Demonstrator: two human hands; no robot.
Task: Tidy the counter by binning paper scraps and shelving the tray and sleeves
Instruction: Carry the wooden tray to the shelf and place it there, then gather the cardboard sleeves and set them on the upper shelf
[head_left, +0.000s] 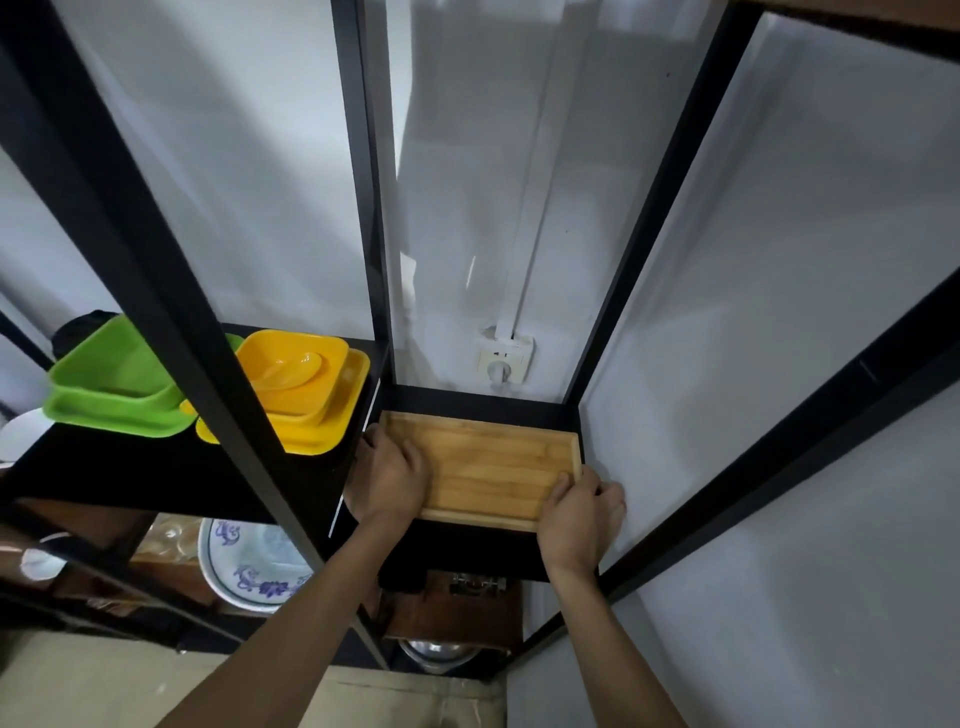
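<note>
A rectangular wooden tray (493, 462) lies flat on a black shelf (467, 551) in the narrow right-hand bay of a black metal rack. My left hand (392, 478) grips the tray's left edge, fingers over the rim. My right hand (579, 512) holds the tray's near right corner, with the thumb on the inside. The tray's near edge lines up with the front of the shelf. No paper scraps or sleeves are in view.
On the shelf to the left stand green plastic dishes (117, 382) and yellow plastic dishes (301, 395). Below them lie a blue-patterned plate (249, 564) and a metal bowl (436, 652). A wall socket (504, 361) sits behind the tray. Black uprights (371, 208) frame the bay.
</note>
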